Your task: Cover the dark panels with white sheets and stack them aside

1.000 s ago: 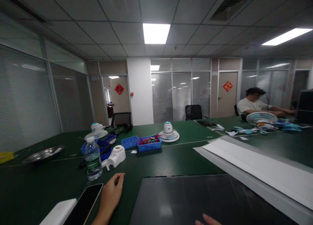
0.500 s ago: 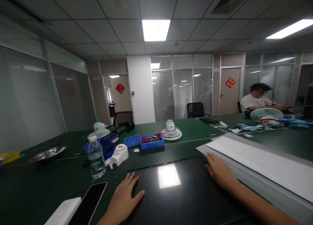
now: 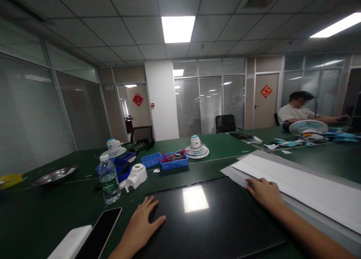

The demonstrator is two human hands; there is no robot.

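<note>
A flat black panel with a glossy face lies on the table in front of me, reflecting a ceiling light. My left hand rests on its left edge, fingers spread and thumb over the surface. To the right of the panel are white sheets on a larger translucent sheet. My right hand is over the near left part of these sheets, fingers loosely bent and apart from the panel. I see nothing held in it, though its palm is hidden.
Left of the panel are a phone, a white box, a water bottle and a white plastic housing. Beyond stand blue bins and a fan part. A metal tray lies far left; a person sits far right.
My right hand has moved right, off the panel's right edge and onto the sheets. The left hand stays at the panel's left edge. The view has shifted slightly.
</note>
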